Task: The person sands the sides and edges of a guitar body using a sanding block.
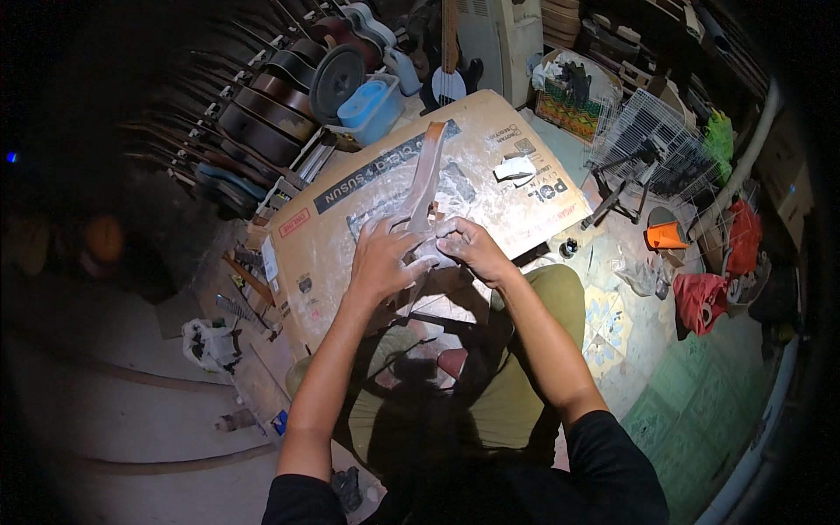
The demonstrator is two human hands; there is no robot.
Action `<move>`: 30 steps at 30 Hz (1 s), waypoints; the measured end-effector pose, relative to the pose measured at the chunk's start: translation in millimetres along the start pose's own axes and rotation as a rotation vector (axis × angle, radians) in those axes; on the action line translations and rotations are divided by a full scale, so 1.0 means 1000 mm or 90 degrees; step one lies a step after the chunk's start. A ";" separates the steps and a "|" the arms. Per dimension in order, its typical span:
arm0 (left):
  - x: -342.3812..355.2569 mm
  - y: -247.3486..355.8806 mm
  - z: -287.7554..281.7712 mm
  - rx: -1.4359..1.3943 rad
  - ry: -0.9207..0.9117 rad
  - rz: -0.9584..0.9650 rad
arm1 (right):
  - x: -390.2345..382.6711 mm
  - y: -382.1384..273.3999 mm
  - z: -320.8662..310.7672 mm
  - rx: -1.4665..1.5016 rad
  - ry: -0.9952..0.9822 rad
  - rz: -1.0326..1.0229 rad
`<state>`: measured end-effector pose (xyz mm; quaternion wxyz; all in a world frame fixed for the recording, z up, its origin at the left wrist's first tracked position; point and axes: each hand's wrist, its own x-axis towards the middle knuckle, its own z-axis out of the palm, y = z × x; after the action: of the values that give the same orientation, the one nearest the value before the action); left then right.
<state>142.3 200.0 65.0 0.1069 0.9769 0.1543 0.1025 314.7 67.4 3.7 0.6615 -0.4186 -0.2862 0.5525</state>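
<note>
A long, dusty wooden piece shaped like a guitar neck (pixel 424 184) lies over a flattened cardboard box (pixel 534 206), its far end brown and pointing away from me. My left hand (pixel 382 258) is closed around the near part, thumb reaching to the right. Close beside it, my right hand (pixel 474 252) bends its fingers against the same near end in a pinch. Whether a small thing sits between the right fingers cannot be seen. Pale dust coats the cardboard around both hands. A crumpled white piece (pixel 514 170) rests on the cardboard at the far right.
Several guitars (pixel 267 105) stand in a rack at the far left, near a blue plastic tub (pixel 367 105). To the right are a white wire cage (pixel 643 131), a black stand (pixel 626 188), an orange scoop-like thing (pixel 667 234) and a red bag (pixel 700 302).
</note>
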 end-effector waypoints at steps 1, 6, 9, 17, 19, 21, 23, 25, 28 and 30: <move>0.004 0.006 -0.003 -0.013 0.030 0.000 | 0.006 0.007 -0.001 -0.092 0.053 -0.073; 0.005 0.001 -0.008 -0.029 0.030 -0.042 | 0.015 0.035 -0.016 -0.047 0.176 -0.061; 0.003 -0.004 -0.005 -0.088 0.055 -0.044 | 0.023 0.043 -0.028 -0.280 0.396 0.021; 0.006 0.000 -0.009 -0.034 0.093 -0.003 | 0.006 0.108 -0.037 -0.682 0.452 0.236; 0.006 0.000 -0.007 -0.066 0.103 -0.019 | 0.009 0.117 -0.044 -0.690 0.445 0.239; 0.007 0.003 -0.005 -0.096 0.117 -0.025 | 0.013 0.119 -0.052 -0.652 0.434 0.225; 0.008 0.003 -0.005 -0.115 0.129 -0.023 | 0.024 0.106 -0.049 -0.579 0.414 0.154; 0.003 -0.004 -0.007 -0.117 0.125 -0.016 | 0.027 0.086 -0.028 -0.542 0.381 0.005; -0.001 -0.010 -0.007 -0.148 0.104 -0.034 | 0.018 0.054 0.001 -0.448 0.335 -0.128; -0.001 -0.010 -0.004 -0.172 0.097 -0.035 | 0.013 0.049 0.006 -0.397 0.331 -0.208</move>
<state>137.7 209.8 66.5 0.2279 0.9384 0.1738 0.1931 288.5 82.9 -37.1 0.6325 -0.6726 -0.3255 0.2041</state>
